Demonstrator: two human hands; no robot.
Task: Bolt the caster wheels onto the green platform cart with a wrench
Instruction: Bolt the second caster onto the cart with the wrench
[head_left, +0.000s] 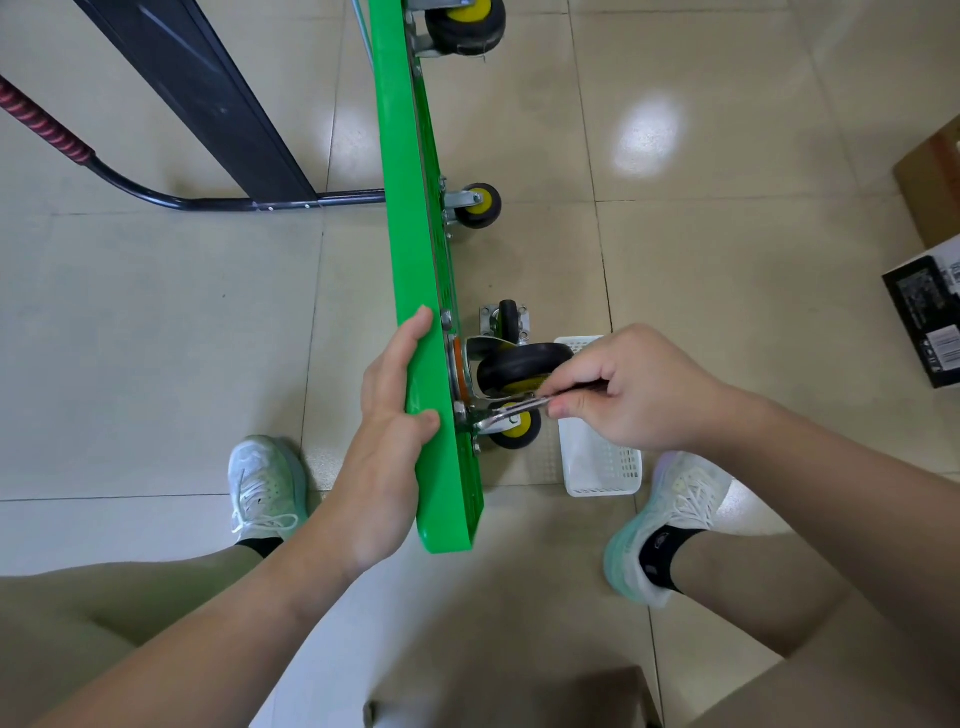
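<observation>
The green platform cart (415, 218) stands on its edge, with its underside facing right. My left hand (387, 415) holds the near end of the deck, fingers curled over its top edge. My right hand (628, 389) pinches a metal wrench (511, 413) whose head sits at a bolt on the mounting plate of the near black-and-yellow caster (522, 366). Three other casters hang off the underside: one at the far end (467, 23), one at mid-length (480, 205) and one low down near the wrench (517, 428).
A loose caster (509, 322) lies on the tiled floor beside a white plastic basket (597, 467). The cart's black handle with a red grip (47, 127) lies at the left. Boxes (930, 312) stand at the right edge. My two white shoes flank the cart.
</observation>
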